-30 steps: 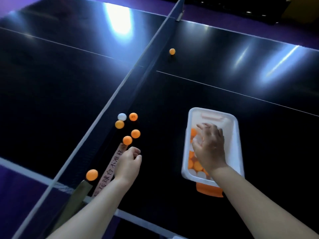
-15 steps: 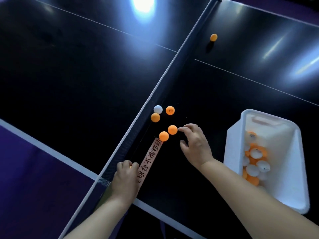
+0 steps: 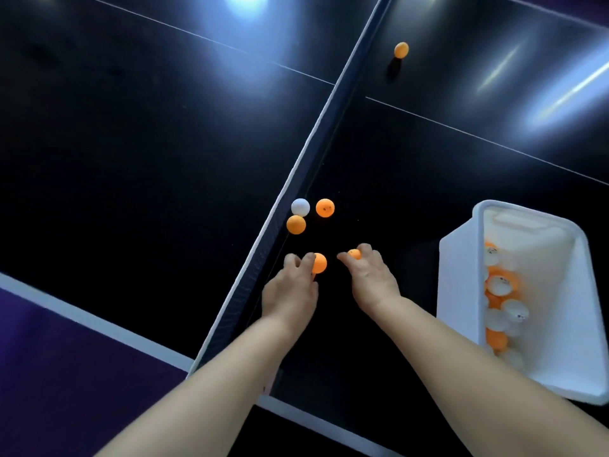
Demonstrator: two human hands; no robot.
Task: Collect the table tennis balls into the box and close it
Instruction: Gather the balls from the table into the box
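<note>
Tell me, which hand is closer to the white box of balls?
Right. The right hand, pinching an orange ball, is just left of the white box; the left hand is farther left, beside the net.

Both bare forearms reach forward side by side, palms turned down. The left grip (image 3: pixel 290 291) lies with its fingers curved against the left orange ball (image 3: pixel 319 263); whether it holds it cannot be told. The right grip (image 3: pixel 372 282) pinches the right orange ball (image 3: pixel 355 254) at its fingertips.
</note>
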